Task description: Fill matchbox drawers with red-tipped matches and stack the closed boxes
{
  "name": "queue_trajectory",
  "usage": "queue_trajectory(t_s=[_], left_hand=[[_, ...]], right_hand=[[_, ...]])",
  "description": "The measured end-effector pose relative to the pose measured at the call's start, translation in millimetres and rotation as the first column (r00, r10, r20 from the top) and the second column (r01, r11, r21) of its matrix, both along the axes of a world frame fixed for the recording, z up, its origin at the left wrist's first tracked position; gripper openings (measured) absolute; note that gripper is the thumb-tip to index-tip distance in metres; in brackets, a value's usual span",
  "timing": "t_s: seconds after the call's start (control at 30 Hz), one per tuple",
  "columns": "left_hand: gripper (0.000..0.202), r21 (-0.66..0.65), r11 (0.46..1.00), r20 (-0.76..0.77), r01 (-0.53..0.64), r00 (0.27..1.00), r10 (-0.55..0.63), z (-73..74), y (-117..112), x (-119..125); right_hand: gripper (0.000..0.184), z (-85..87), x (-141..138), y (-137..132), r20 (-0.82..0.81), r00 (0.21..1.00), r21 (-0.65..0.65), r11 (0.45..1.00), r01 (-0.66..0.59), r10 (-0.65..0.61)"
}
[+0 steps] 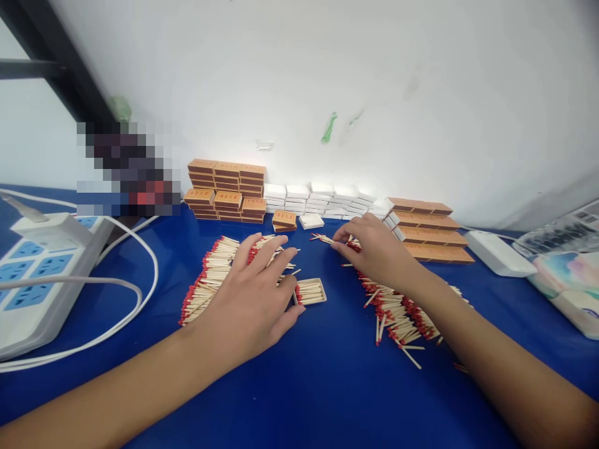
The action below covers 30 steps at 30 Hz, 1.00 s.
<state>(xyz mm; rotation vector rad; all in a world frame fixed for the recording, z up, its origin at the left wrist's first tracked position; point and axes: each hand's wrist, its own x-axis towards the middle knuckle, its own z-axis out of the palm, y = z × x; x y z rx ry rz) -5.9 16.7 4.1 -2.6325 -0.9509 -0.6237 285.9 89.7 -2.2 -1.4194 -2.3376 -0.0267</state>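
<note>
Lying beside left fingers [286,287]: matchbox tray [311,291]

And here the left hand [253,287] is showing bare, the right hand [372,246] is matching it, slender fingers [267,252] are tapering to rounded ends, and the left forearm [131,374] and right forearm [468,330] are going bare too, smooth-looking, both narrowing towards the wrists [194,349]
</note>
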Motion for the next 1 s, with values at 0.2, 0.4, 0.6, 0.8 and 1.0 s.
queue_trajectory(t_s=[0.2, 0.4, 0.6, 0.8, 1.0], left_hand=[[0.025, -0.008, 1.0, 0.006, 0.0, 1.0, 0.0, -0.5, -1.2, 0.2], [0.026, -0.009, 1.0, 0.007, 0.01, 1.0, -0.01, 0.5, -0.9, 0.9], [0.027, 0.011, 1.0, 0.002, 0.005, 1.0, -0.005, 1.0, -1.2, 0.0], [0.027, 0.005, 1.0, -0.005, 0.005, 1.0, -0.005, 1.9, -1.2, 0.2], [0.028, 0.013, 1.0, -0.006, 0.005, 1.0, -0.005, 0.8, -0.7, 0.5]], right_hand=[[0.013, -8.7, -3.1, 6.8, 0.003, 1.0, -0.038, 0.999, 0.003, -0.003], [0.015, -11.0, -10.3, 7.4, 0.039, 0.996, -0.029, 0.996, -0.082, 0.083], [0.011, -10.4, -13.8, 13.1, 0.091, 0.994, 0.04, 0.997, -0.071, 0.067], [0.011, -11.4, -11.4, 13.9, 0.029, 0.988, 0.034, 0.988, -0.15, 0.149], [0.012, -11.5, -12.6, 12.3, 0.01, 0.981, 0.01, 0.981, -0.192, 0.192]])
